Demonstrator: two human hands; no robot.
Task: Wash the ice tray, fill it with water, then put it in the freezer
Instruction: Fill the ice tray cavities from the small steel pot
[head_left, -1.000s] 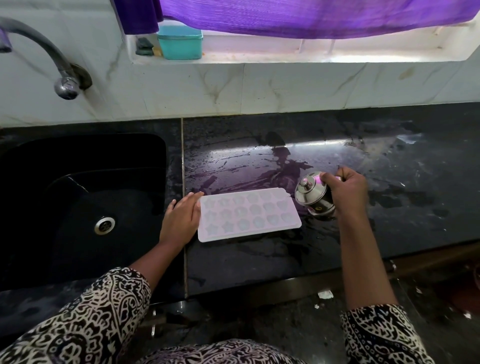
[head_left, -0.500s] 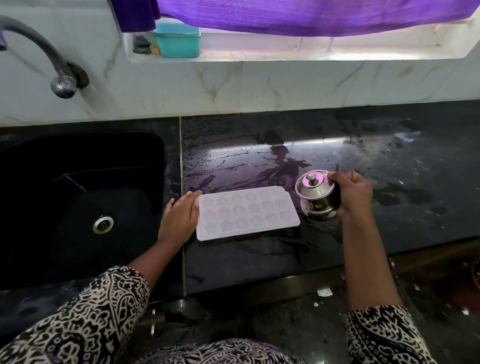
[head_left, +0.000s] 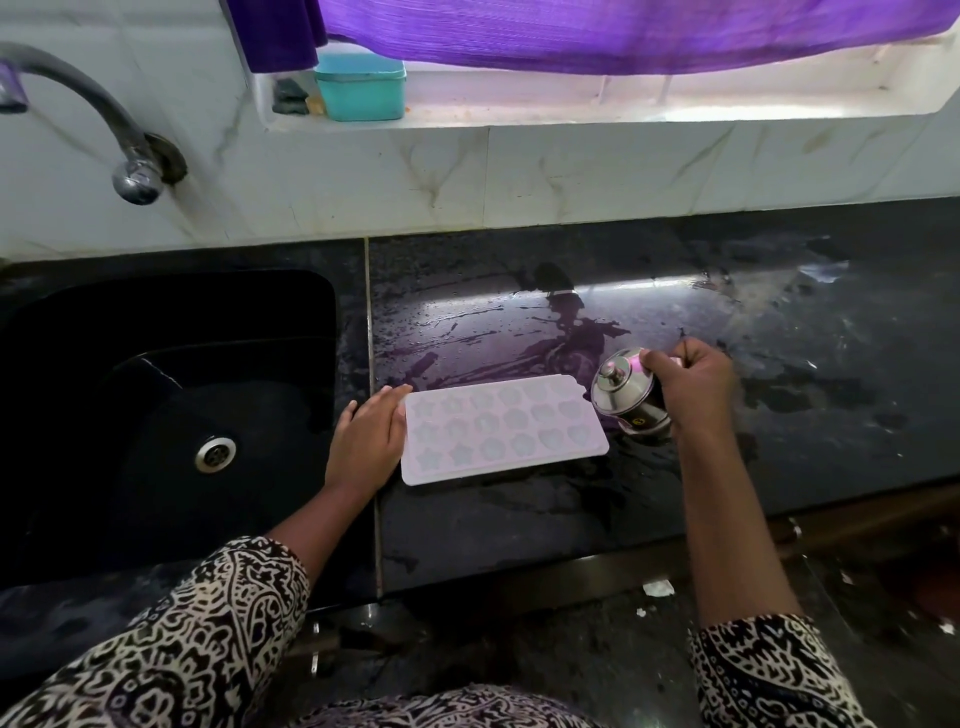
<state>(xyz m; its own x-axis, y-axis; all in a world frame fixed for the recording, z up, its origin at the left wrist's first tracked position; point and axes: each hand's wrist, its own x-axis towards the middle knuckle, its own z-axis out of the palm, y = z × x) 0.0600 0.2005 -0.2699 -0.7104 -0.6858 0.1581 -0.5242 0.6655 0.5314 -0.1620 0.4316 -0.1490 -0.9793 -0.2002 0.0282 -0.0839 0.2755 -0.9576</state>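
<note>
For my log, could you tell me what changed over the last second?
The right hand kept its grip on the steel container, set it nearly upright, then tipped it toward the ice tray again. The left hand stays flat against the tray's left end; the tray has not moved.

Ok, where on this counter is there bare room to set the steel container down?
Free: the wet counter behind the ice tray to the wall tiles, and the stretch right of the right hand. A strip runs between tray and counter edge. Crowded: the tray, with left hand and steel container at its ends.
</note>
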